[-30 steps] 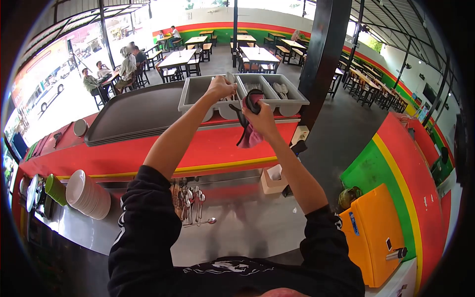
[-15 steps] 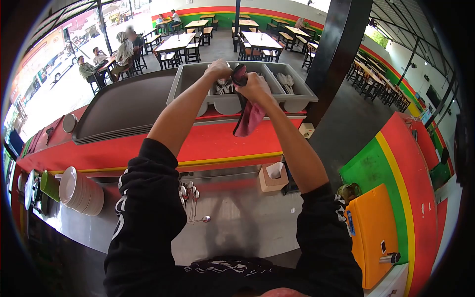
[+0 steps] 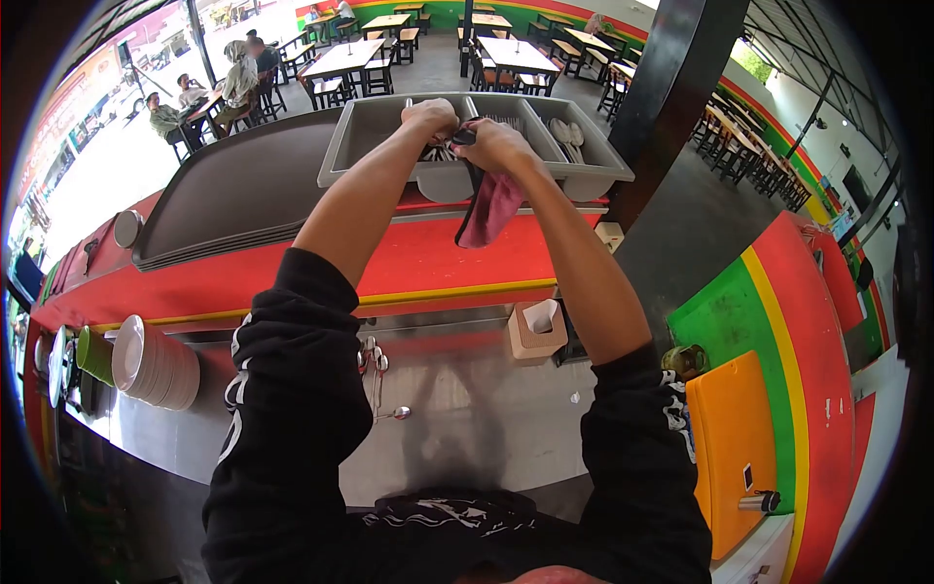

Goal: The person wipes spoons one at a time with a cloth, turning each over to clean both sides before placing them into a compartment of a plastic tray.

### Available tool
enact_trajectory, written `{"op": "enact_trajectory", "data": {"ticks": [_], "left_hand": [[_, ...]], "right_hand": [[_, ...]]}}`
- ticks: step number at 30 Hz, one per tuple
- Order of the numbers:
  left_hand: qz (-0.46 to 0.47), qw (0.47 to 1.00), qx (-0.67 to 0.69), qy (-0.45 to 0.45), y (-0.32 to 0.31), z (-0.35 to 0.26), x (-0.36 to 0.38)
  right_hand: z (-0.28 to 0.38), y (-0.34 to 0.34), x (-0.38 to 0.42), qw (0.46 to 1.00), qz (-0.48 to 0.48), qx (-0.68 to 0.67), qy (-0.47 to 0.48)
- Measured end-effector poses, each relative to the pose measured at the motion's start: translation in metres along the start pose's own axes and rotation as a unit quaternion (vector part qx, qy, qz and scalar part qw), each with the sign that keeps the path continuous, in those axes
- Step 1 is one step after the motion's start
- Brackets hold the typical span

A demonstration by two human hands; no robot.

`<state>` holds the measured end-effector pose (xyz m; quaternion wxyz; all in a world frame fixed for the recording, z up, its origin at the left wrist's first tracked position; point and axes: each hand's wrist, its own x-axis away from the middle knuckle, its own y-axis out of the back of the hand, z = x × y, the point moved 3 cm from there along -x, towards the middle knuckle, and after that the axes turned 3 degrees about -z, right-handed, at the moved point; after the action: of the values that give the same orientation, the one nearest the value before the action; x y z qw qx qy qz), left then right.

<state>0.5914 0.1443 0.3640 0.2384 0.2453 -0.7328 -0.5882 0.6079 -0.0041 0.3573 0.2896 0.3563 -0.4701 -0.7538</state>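
Writing: pale print on the black sleeves [image 3: 236, 389] and shirt front [image 3: 438, 511], lower middle of the frame; too distorted to read.
Left hand [image 3: 431, 119]: top middle, over the second compartment from the left of the grey cutlery tray [image 3: 443, 185]; its fingers are bent inward, and I cannot tell what they grip.
Right hand [image 3: 494, 144]: just beside it, fingers clamped on a maroon cloth [image 3: 489, 214] that hangs past the tray's front.
Cutlery: metal pieces [image 3: 440, 154] below the left hand; spoons [image 3: 567, 136] in the rightmost compartment.
Changed: one second ago the left hand raised a spoon above the tray; now that spoon is hidden, the hand sits lower against the tray, and the tray appears higher in the frame.
Steel table [image 3: 545, 419]: spoons [image 3: 379, 365] at centre, tissue box [image 3: 537, 333] right of them, stacked plates [image 3: 161, 365] at left.
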Motion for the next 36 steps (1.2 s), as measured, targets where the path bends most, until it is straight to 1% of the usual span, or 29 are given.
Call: {"op": "enact_trajectory", "data": {"ticks": [4,5,6,7,8,10,12,14,16,17,18,19,22,23,24,26,28,29,32,33,35,36], "left_hand": [[-0.031,0.999,0.035,-0.028,0.007,0.005,0.014],[-0.03,0.998,0.048,-0.039,0.008,0.006,0.014],[-0.024,0.997,0.069,-0.03,0.014,0.007,0.027],[-0.028,0.995,0.083,-0.048,0.011,0.011,0.017],[-0.031,0.993,0.097,-0.066,0.008,0.016,0.008],[-0.027,0.982,0.158,-0.099,0.022,0.018,0.042],[-0.045,0.971,0.186,-0.146,0.029,0.023,0.066],[-0.06,0.964,0.172,-0.192,0.031,0.027,0.099],[-0.076,0.959,0.182,-0.203,0.021,0.036,0.116],[-0.08,0.947,0.208,-0.231,0.021,0.039,0.115],[-0.063,0.94,0.246,-0.227,0.022,0.039,0.132],[-0.06,0.945,0.231,-0.223,0.02,0.041,0.135],[-0.075,0.957,0.188,-0.206,0.02,0.047,0.132],[-0.084,0.962,0.165,-0.199,0.02,0.048,0.13],[-0.095,0.966,0.143,-0.193,0.022,0.048,0.126],[-0.092,0.964,0.151,-0.199,0.017,0.05,0.11],[-0.071,0.966,0.157,-0.191,0.012,0.049,0.094],[-0.096,0.967,0.134,-0.195,0.007,0.05,0.077],[-0.109,0.971,0.105,-0.187,0.015,0.044,0.093],[-0.085,0.953,0.209,-0.201,0.009,0.047,0.091],[-0.108,0.943,0.242,-0.203,0.011,0.049,0.116],[-0.118,0.937,0.259,-0.203,0.007,0.05,0.136]], "right_hand": [[-0.003,-0.005,-0.006,1.0,0.001,0.005,0.03],[-0.005,-0.005,-0.013,0.999,0.007,0.004,0.038],[-0.008,-0.008,-0.015,0.999,0.013,0.001,0.046],[-0.002,0.001,-0.005,0.998,-0.016,-0.012,0.06],[0.002,0.01,0.002,0.998,-0.006,0.011,0.058],[0.0,0.012,0.009,0.998,-0.055,0.004,0.042],[0.0,0.018,0.022,0.996,-0.039,-0.074,0.039],[-0.008,0.012,0.031,0.985,-0.095,-0.121,0.083],[-0.002,0.014,0.05,0.976,-0.151,-0.114,0.107],[-0.003,0.01,0.051,0.973,-0.157,-0.113,0.124],[-0.007,0.007,0.047,0.97,-0.163,-0.113,0.14],[-0.005,0.01,0.045,0.98,-0.108,-0.105,0.127],[0.013,0.019,0.047,0.99,-0.077,-0.099,0.059],[0.007,0.01,0.035,0.987,-0.097,-0.093,0.083],[0.012,0.011,0.034,0.993,-0.076,-0.045,0.073],[0.021,0.015,0.027,0.996,-0.038,0.054,0.054],[0.02,0.014,0.018,0.998,-0.002,0.026,0.058],[0.019,0.013,0.015,0.998,0.016,0.012,0.06],[0.023,0.018,0.026,0.992,-0.055,-0.012,0.111],[0.027,0.02,0.037,0.987,-0.098,-0.065,0.114],[0.037,0.021,0.071,0.962,-0.178,-0.172,0.115],[0.038,0.015,0.085,0.957,-0.202,-0.177,0.111]]}}
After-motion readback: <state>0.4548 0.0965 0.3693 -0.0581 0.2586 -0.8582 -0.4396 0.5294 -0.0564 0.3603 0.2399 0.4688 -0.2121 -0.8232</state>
